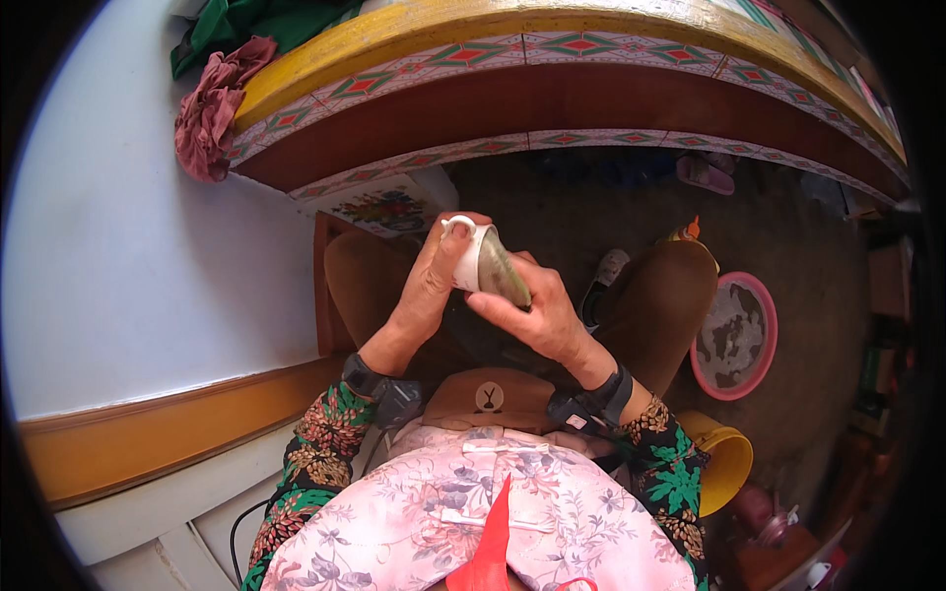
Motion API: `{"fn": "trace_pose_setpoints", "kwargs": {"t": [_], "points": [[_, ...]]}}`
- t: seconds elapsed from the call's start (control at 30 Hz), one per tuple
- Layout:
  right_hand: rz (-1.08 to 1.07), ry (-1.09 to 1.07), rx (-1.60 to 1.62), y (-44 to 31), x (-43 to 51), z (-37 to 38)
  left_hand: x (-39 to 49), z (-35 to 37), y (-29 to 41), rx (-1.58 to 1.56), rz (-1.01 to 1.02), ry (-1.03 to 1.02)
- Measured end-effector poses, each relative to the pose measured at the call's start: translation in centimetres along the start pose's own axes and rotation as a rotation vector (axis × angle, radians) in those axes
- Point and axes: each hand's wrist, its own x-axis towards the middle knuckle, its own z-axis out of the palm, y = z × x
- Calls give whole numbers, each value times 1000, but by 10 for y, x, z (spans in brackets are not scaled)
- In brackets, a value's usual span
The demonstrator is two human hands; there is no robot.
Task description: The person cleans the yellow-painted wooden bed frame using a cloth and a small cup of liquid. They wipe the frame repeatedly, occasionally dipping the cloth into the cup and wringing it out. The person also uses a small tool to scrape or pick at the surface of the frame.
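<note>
My left hand (432, 277) grips a small white mug (467, 273) above my lap. Its thumb lies by the ring-shaped handle (460, 220) at the upper end. In my right hand (543, 299) is a greenish scouring pad (501, 270), pressed against the right end of the mug. The pad covers that end, so the inside of the mug is hidden. Most fingertips of both hands are also out of sight behind the mug and pad.
A pink basin (772, 347) of foamy water stands on the floor to the right, with a yellow bucket (728, 473) nearer me. An orange-topped bottle (691, 230) is beyond my right knee. Ahead runs a tiled ledge with a yellow edge (443, 26); a pink cloth (211, 118) hangs at its left.
</note>
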Motion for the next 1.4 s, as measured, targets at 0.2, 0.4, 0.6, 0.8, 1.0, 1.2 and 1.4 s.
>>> {"fn": "trace_pose_setpoints", "kwargs": {"t": [0.2,0.4,0.6,0.8,1.0,1.2,1.4], "points": [[-484,-22,-499,9,5,1,8,-12,15,-168,-425,-63],[260,98,408,8,-9,4,5,3,-13,230,-1,20],[199,138,389,14,-8,0,7,14,-13,296,280,96],[-348,56,-445,21,-5,-5,14,1,6,-95,-498,-44],[321,177,648,15,-2,-7,6,14,-12,783,631,288],[282,201,609,0,-4,4,2,22,-2,397,413,173],[-482,-11,-604,4,0,-9,17,8,16,-222,-350,15]]}}
